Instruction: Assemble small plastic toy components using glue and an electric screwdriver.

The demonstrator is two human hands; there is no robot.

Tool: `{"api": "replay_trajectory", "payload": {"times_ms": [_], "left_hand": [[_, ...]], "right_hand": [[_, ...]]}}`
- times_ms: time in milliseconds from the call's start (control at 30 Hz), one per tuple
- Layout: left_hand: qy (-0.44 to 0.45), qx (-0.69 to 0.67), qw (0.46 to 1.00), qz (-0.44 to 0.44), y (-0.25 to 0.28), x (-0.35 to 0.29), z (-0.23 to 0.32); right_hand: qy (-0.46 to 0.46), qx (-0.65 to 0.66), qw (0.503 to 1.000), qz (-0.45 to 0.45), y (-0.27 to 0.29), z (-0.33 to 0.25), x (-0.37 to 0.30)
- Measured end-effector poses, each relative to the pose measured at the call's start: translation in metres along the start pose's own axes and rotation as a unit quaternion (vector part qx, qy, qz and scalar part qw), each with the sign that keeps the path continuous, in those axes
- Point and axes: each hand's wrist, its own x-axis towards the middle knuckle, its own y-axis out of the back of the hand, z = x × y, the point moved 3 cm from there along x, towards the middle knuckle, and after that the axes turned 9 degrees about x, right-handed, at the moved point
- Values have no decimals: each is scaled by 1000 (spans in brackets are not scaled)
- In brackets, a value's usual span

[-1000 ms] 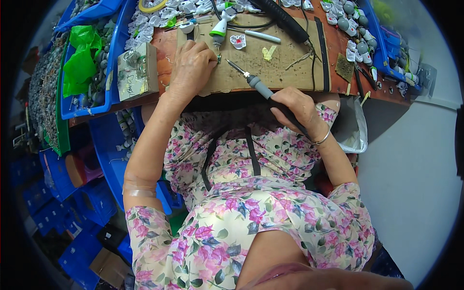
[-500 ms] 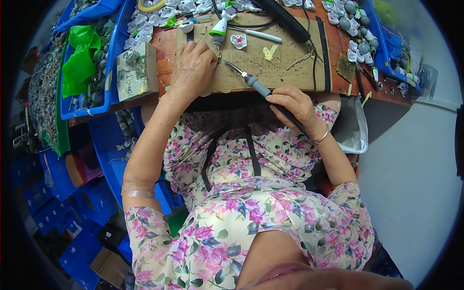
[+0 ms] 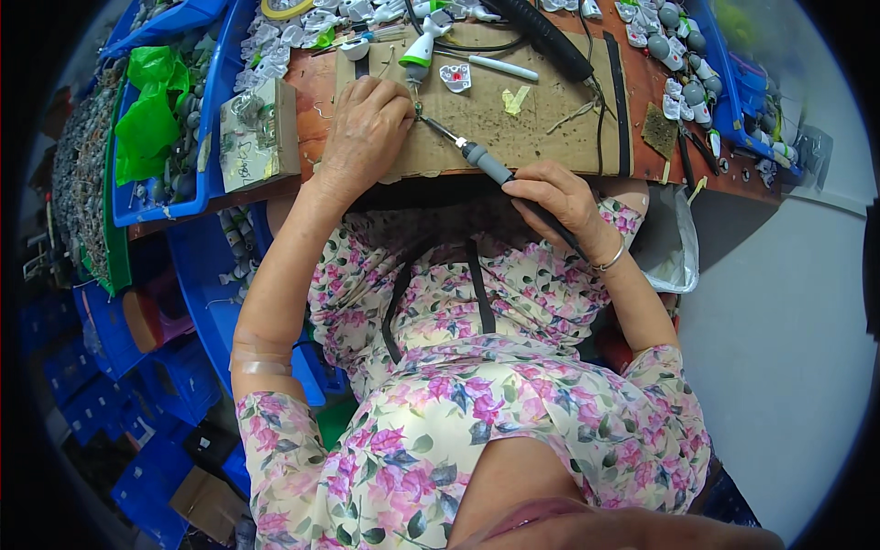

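Note:
My right hand (image 3: 556, 203) grips a soldering iron (image 3: 490, 166) with a grey and black handle. Its tip points up and left and meets, or nearly meets, a small greenish part (image 3: 419, 108). That part is pinched in the closed fingers of my left hand (image 3: 371, 124), which rests on a cardboard sheet (image 3: 495, 128). Just beyond the fingertips lies a white-and-green plastic piece (image 3: 424, 48) with a grey end that points toward the small part. A small white shell with a red spot (image 3: 455, 78) lies to its right. My fingers hide most of the small part.
A white stick (image 3: 503, 68) and a thick black tool (image 3: 541, 37) with a cable lie on the cardboard. At left stand a whitish block (image 3: 259, 136) and a blue bin (image 3: 163, 215). White-and-grey pieces (image 3: 674, 50), a brown sponge (image 3: 658, 130) and pliers (image 3: 692, 151) are at right.
The soldering iron's tip has moved slightly up and left, to the small part at my left fingertips. Both hands keep their grips.

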Motion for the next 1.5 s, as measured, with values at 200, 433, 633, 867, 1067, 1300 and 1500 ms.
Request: {"api": "replay_trajectory", "payload": {"times_ms": [200, 433, 633, 867, 1067, 1300, 1500], "left_hand": [[-14, -17, 1000, 6, 1, 1, -2], [-4, -35, 999, 14, 3, 0, -2], [2, -46, 999, 11, 2, -2, -3], [5, -53, 998, 19, 1, -3, -5], [-10, -71, 996, 45, 3, -6, -3], [1, -84, 995, 54, 8, -10, 0], [21, -82, 995, 52, 10, -10, 2]], "right_hand": [[3, -2, 1000, -3, 1, 2, 0], [6, 3, 1000, -13, 1, 2, 0], [16, -3, 1000, -16, 1, 3, -1], [5, -10, 1000, 23, 15, -2, -7], [30, -131, 988, 81, 49, 2, -5], [23, -387, 915, 116, 131, 76, 67], [-44, -532, 845, 12, 162, 184, 103]]}}
